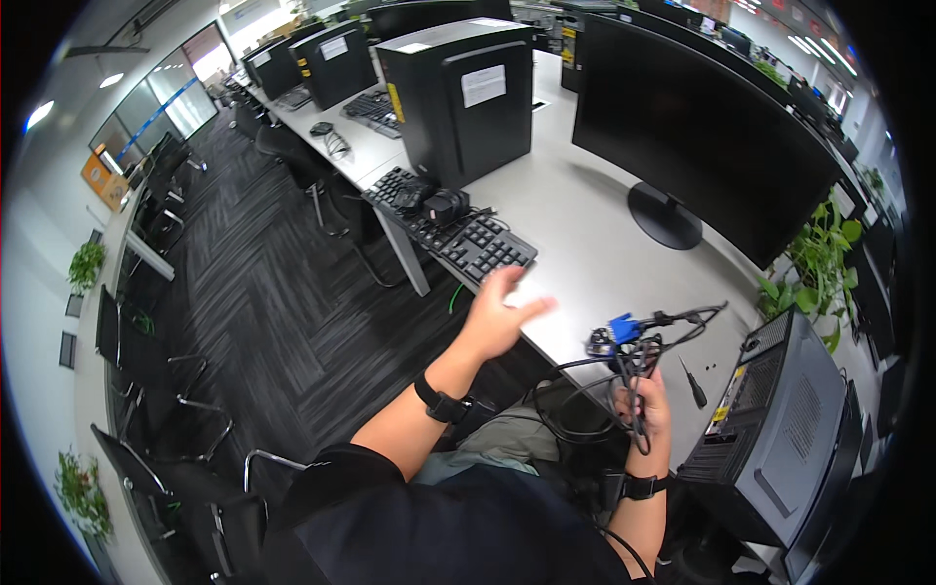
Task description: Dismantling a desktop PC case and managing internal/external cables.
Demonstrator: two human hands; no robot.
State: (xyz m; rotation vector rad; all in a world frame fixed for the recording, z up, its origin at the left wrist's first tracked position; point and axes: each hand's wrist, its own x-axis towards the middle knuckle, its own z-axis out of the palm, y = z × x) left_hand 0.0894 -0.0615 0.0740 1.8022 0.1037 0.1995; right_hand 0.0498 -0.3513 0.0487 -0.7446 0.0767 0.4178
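Observation:
My right hand (651, 408) is closed around a looped bundle of black cables (639, 366) above the desk's front edge. From the bundle sticks out a blue VGA connector (622, 330). My left hand (492, 320), slightly blurred, has its thumb and fingers apart and holds nothing. It is just in front of a black keyboard (483, 246) at the desk edge; I cannot tell whether a fingertip touches it. On the keyboard's far left end lie a black power adapter (447, 206) and some cable. A screwdriver (693, 388) rests on the desk right of my right hand.
A black computer tower (463, 107) stands behind the keyboard. To its right is a large monitor (692, 127) on a round base (665, 216). Another tower (780, 429), its back panel showing, is at the right, near a green plant (819, 258). Chairs (292, 161) line the desk row.

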